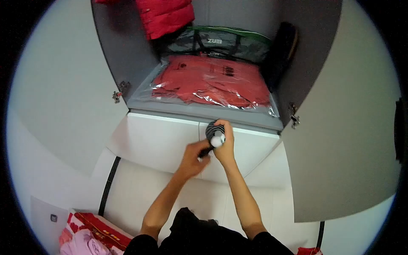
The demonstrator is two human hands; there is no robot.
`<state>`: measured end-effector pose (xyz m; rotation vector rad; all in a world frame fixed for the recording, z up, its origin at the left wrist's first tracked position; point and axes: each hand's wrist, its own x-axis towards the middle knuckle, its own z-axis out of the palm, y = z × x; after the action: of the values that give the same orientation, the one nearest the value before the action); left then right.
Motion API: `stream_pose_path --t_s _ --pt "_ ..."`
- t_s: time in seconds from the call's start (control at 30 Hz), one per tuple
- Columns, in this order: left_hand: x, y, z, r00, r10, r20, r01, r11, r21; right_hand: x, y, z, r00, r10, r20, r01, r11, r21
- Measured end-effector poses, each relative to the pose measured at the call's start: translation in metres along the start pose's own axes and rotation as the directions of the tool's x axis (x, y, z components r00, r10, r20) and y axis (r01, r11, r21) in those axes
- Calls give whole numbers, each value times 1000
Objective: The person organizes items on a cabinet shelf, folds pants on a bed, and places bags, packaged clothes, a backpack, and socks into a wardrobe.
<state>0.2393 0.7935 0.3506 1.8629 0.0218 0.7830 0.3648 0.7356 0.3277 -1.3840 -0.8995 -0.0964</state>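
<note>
In front of the wardrobe's lower doors, both hands are on a small black-and-grey striped bundle [215, 128] with a white rounded part; it looks like rolled socks, though the blur hides details. My right hand [226, 142] is closed round its right side. My left hand [195, 157], slightly smeared, grips a dark part at its lower left. Just beyond the hands, a clear plastic bag of folded red clothing [208, 80] lies on the grey wardrobe shelf [170, 106].
Behind the red clothing stands a dark bag with green trim [238, 40]. A red puffer jacket [165, 17] hangs at upper left. Open doors flank me, left [59, 85] and right [348, 140]. Pink cloth [85, 244] and a red printed package [102, 229] sit at lower left.
</note>
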Motion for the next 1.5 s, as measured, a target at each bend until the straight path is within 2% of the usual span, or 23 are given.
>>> stream_pose_path --t_s 0.03,0.07,0.17,0.23,0.3,0.37,0.43,0.5,0.57,0.63,0.77,0.83,0.9,0.97,1.0,1.03,1.13,1.23,1.3,1.37,1.43,1.47,1.5 --pt "-4 4 1 991 130 29 -133 978 160 6 -13 7 996 -12 -89 2 994 -114" --pt "-4 11 -3 992 126 15 -127 978 168 17 -18 17 990 -11 -139 -22 973 -232" --pt "3 31 -27 971 239 -1 -219 892 397 40 -39 51 996 12 -85 -32 970 -242" --pt "12 33 -62 965 254 -66 -211 902 378 58 -40 65 972 -109 208 111 994 0" --pt "17 25 -97 979 165 -118 -107 915 389 70 -50 86 910 -21 414 -156 908 389" --pt "26 6 -132 904 237 -356 -186 967 174 91 -69 104 868 -52 494 -164 908 384" --pt "33 -14 -169 905 158 -394 -120 986 118 106 -79 134 868 -119 483 -87 920 382" --pt "46 -28 -195 882 109 -459 -197 969 -149 125 -73 171 871 -141 470 -99 888 450" --pt "52 -48 -223 900 97 -426 -183 969 -164 161 -41 212 853 -273 444 200 958 204" --pt "52 -68 -242 932 -119 -343 101 992 -70 206 -21 254 864 -244 441 220 970 106" --pt "38 -106 -249 978 -169 -125 161 985 -67 290 46 339 862 -305 406 325 945 21" --pt "33 -112 -247 969 -241 -44 235 965 -112 317 77 365 871 -83 485 179 971 -156" --pt "30 -115 -248 955 -296 16 296 952 -79 338 136 391 828 4 561 211 924 -318" --pt "26 -118 -253 947 -319 37 321 943 -90 349 150 403 742 284 608 199 772 -603" --pt "24 -121 -254 936 -350 44 353 928 -116 354 179 414 737 239 632 306 716 -628" --pt "23 -126 -255 935 -351 51 354 928 -117 356 185 419 711 318 627 332 635 -698" --pt "20 -136 -262 906 -423 5 419 895 -154 361 196 435 772 316 551 221 680 -699" --pt "20 -148 -262 898 -439 40 440 883 -162 370 183 438 770 484 416 2 650 -760" --pt "22 -156 -258 899 -432 78 439 885 -157 372 183 431 679 434 592 251 620 -743" --pt "20 -163 -249 905 -402 138 424 877 -225 361 117 410 542 578 611 350 505 -789" --pt "20 -164 -235 906 -381 182 416 879 -233 328 70 371 653 293 698 444 600 -666" --pt "21 -166 -226 885 -406 227 460 839 -291 299 45 348 700 78 710 550 576 -606" --pt "22 -170 -212 861 -424 279 502 793 -344 263 23 322 732 -152 664 576 660 -483"
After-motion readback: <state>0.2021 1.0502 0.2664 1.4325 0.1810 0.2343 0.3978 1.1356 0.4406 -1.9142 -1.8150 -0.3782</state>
